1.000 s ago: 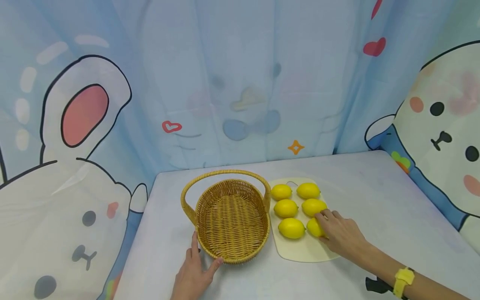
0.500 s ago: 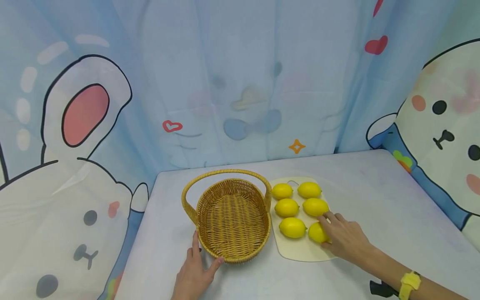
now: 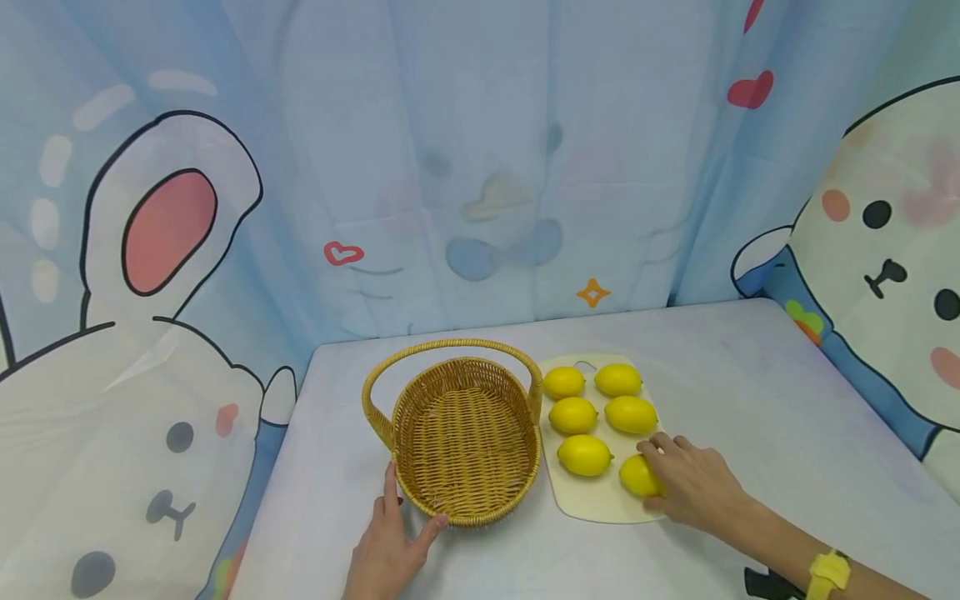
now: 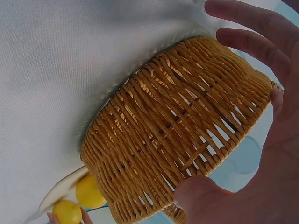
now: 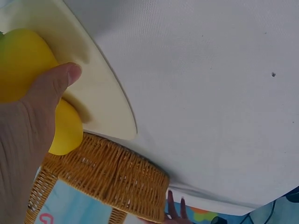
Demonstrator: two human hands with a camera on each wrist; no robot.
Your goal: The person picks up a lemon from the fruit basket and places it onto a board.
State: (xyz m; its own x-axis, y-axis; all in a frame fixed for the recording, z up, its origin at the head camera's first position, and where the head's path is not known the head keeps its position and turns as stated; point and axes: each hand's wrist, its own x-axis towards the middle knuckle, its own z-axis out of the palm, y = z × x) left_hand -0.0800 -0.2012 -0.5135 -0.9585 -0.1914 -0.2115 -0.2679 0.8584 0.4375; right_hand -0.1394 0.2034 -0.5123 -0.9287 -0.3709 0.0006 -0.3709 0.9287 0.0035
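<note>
On the cream board [image 3: 600,504] beside the basket [image 3: 467,439], the right hand [image 3: 693,487] curls its fingers around the nearest lemon [image 3: 637,475]; the left hand [image 3: 390,546] rests open-fingered against the basket's wall.

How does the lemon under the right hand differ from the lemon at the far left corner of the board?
The near-right lemon is gripped by the right hand and partly hidden by its fingers; the far-left lemon lies untouched and in full view. The gripped one sits at the near end of the cream board, away from the basket; the far-left one lies beside the basket's handle. Both are yellow, alike in size, and on the board.
</note>
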